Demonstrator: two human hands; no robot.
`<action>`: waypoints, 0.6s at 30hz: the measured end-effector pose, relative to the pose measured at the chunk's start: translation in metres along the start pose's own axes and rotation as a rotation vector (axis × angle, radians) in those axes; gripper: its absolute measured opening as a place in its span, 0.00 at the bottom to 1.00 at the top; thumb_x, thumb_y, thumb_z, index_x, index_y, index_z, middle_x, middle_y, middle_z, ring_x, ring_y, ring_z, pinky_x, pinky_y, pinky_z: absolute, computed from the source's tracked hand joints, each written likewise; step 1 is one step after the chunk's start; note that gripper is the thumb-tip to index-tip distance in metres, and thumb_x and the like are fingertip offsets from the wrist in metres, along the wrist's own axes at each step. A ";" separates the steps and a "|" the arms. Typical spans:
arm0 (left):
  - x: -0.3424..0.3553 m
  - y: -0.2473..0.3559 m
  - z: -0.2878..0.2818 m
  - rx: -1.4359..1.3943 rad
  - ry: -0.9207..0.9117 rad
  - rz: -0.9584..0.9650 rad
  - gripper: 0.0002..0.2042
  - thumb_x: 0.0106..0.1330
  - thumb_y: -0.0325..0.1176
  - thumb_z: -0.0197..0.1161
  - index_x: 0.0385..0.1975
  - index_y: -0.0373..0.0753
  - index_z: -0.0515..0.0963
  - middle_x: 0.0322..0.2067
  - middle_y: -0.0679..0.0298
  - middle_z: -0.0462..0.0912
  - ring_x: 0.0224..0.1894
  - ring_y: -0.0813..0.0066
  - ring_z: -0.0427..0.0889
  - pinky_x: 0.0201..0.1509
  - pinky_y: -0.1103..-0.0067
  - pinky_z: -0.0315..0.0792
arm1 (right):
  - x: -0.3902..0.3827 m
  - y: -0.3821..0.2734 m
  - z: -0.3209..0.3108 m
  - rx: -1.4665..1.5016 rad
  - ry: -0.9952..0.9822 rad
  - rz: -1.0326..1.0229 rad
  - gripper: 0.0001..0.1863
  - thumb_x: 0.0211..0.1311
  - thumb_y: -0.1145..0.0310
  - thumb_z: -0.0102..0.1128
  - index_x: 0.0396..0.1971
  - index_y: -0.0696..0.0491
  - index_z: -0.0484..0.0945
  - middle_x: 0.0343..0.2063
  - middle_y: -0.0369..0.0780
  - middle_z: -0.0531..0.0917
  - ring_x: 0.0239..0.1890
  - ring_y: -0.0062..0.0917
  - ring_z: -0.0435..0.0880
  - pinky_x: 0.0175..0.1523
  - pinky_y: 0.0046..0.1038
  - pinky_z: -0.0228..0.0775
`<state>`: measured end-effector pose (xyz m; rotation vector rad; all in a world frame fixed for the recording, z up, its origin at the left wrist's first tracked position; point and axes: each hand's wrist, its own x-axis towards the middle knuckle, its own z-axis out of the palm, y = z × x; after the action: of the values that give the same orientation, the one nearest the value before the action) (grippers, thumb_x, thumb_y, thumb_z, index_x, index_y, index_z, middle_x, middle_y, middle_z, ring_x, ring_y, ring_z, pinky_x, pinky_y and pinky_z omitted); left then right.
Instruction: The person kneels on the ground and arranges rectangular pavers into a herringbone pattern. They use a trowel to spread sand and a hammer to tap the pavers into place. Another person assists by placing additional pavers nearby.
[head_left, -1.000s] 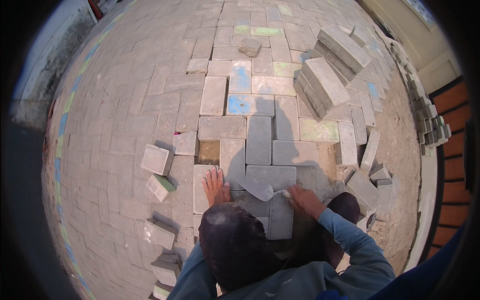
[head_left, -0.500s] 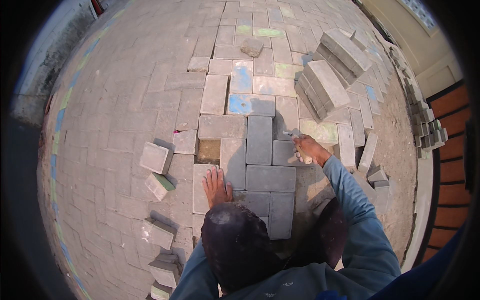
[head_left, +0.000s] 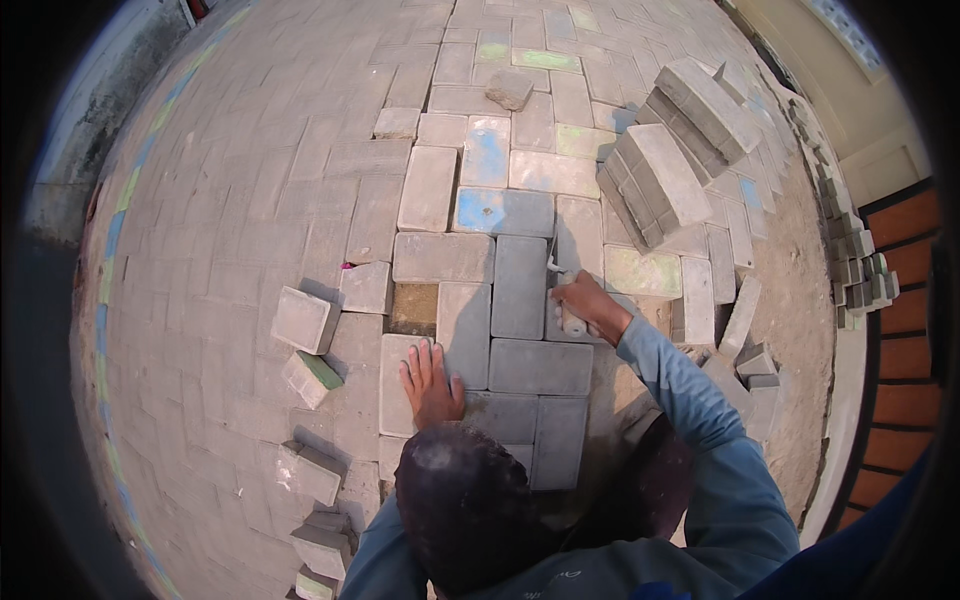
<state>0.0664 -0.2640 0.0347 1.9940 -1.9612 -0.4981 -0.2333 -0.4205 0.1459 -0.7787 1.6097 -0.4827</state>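
Extending broadly, brick paving (head_left: 240, 260) carries stacked bricks (head_left: 655, 175) at upper right; a trowel (head_left: 574, 324), over shaded bricks (head_left: 540, 367), fills the tightly curled right hand (head_left: 592, 302); the empty left hand (head_left: 432, 388), fingers slightly spread, lies flat on the paving.

Two hands (head_left: 431, 388), one trowel (head_left: 573, 323), one rock (head_left: 509, 90), one square gap (head_left: 414, 308), two large paver stacks (head_left: 657, 180)
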 end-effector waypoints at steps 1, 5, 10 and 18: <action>0.001 -0.006 -0.005 0.014 -0.005 -0.001 0.34 0.69 0.39 0.58 0.75 0.38 0.60 0.78 0.51 0.54 0.81 0.49 0.46 0.81 0.50 0.34 | -0.003 -0.005 0.007 -0.014 -0.009 0.003 0.10 0.68 0.74 0.60 0.42 0.61 0.70 0.25 0.42 0.77 0.20 0.26 0.79 0.21 0.31 0.73; -0.002 -0.009 -0.003 -0.001 0.016 0.013 0.34 0.69 0.40 0.57 0.75 0.36 0.59 0.78 0.49 0.52 0.81 0.48 0.44 0.81 0.51 0.33 | -0.003 -0.010 -0.061 -0.021 -0.205 0.085 0.20 0.65 0.73 0.61 0.52 0.60 0.65 0.29 0.42 0.77 0.21 0.26 0.78 0.19 0.31 0.72; 0.002 0.001 -0.008 -0.003 -0.009 0.002 0.35 0.69 0.39 0.57 0.75 0.35 0.59 0.78 0.49 0.53 0.81 0.48 0.44 0.81 0.50 0.34 | 0.015 -0.003 -0.084 0.041 -0.283 0.087 0.19 0.64 0.73 0.62 0.52 0.58 0.66 0.28 0.40 0.77 0.19 0.26 0.77 0.19 0.32 0.72; 0.012 0.005 -0.013 0.031 0.020 -0.010 0.35 0.68 0.38 0.58 0.75 0.34 0.58 0.77 0.48 0.54 0.81 0.47 0.45 0.81 0.50 0.34 | 0.023 0.005 -0.041 -0.144 -0.109 -0.149 0.18 0.64 0.76 0.60 0.51 0.57 0.65 0.24 0.38 0.76 0.17 0.25 0.77 0.20 0.32 0.75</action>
<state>0.0673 -0.2762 0.0481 2.0205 -1.9599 -0.4511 -0.2756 -0.4381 0.1341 -1.0211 1.5037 -0.4262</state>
